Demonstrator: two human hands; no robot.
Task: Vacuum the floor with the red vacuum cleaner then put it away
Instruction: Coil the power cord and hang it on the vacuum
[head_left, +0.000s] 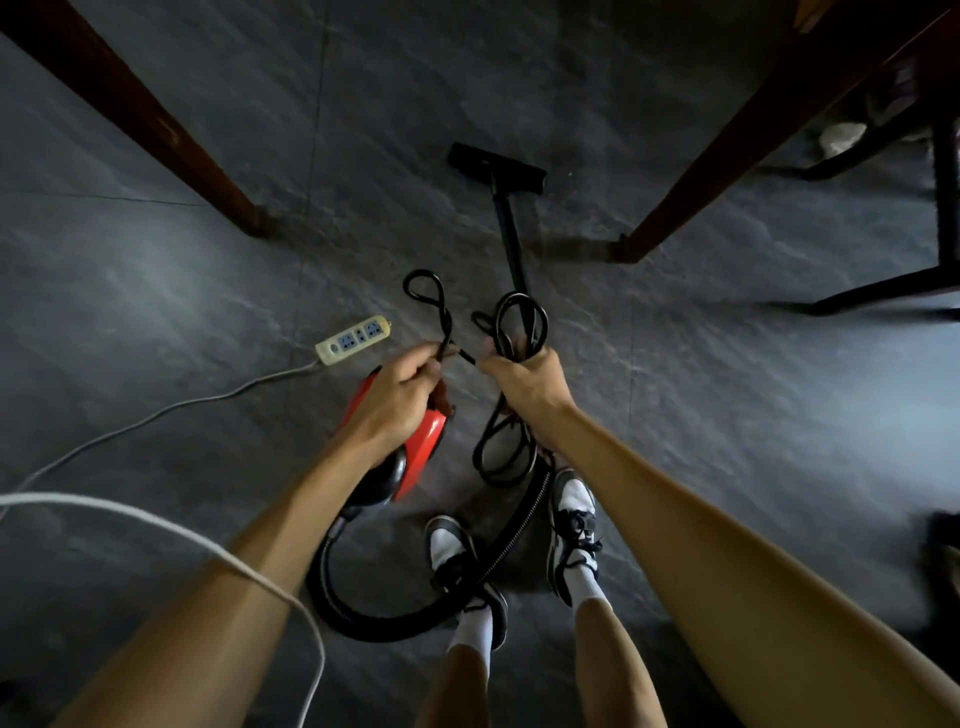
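While our left hand (400, 395) pinches 1 loop of the black cord (537, 332), our right hand (524, 384) clamps its fingers on the coiled rest; the red vacuum cleaner (423, 447) lies on the floor (727, 415) beneath our left wrist, beside a power strip (353, 340); 2 wooden legs (156, 130) flank its floor head (496, 163).

left hand (395, 400) and forearm cover a good chunk of the red vacuum (428, 441). ends of the black cord (527, 340) get lost inside the right hand (524, 379). both table legs (156, 119) run off the top, the chair (883, 291) is cropped on the right, and the dark blob (943, 540) lower down is too blurry to call.
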